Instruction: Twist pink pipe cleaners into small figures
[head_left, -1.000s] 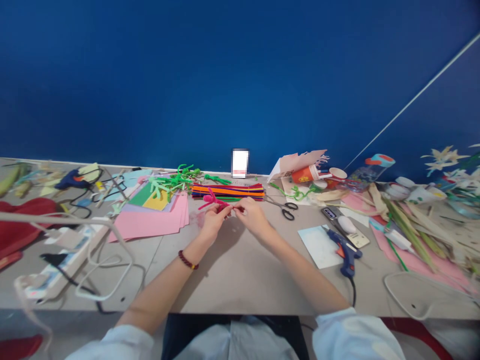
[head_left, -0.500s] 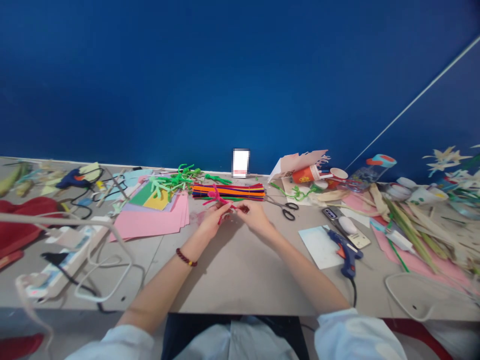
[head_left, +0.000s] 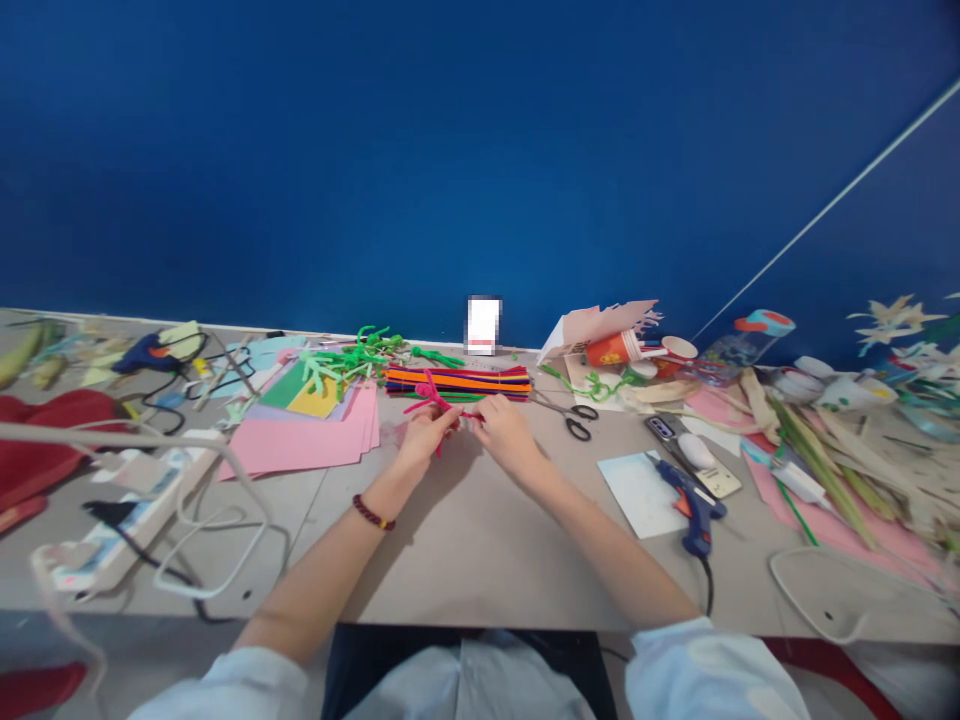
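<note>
Between my two hands is a bent pink pipe-cleaner figure (head_left: 430,390), with thin arms sticking up and to the left. My left hand (head_left: 429,432) is closed around its body, and a short pink end pokes out below the fingers. The fingertips of my right hand (head_left: 499,424) pinch its right-hand end; the exact hold is partly hidden by the fingers. Just behind both hands lies a bundle of coloured pipe cleaners (head_left: 461,381). Green pipe-cleaner figures (head_left: 360,355) are heaped to the left of the bundle.
Black-handled scissors (head_left: 577,420) lie right of the bundle. Farther right are a blue glue gun (head_left: 694,505) on a white card (head_left: 634,490) and a phone (head_left: 661,430). Pink paper (head_left: 292,446) and a power strip (head_left: 142,510) with cables are at left. A blue wall (head_left: 450,150) stands behind.
My right hand has shifted slightly up and turned over the pink end. The left hand has tilted a little, and the figure stands slightly more upright.
</note>
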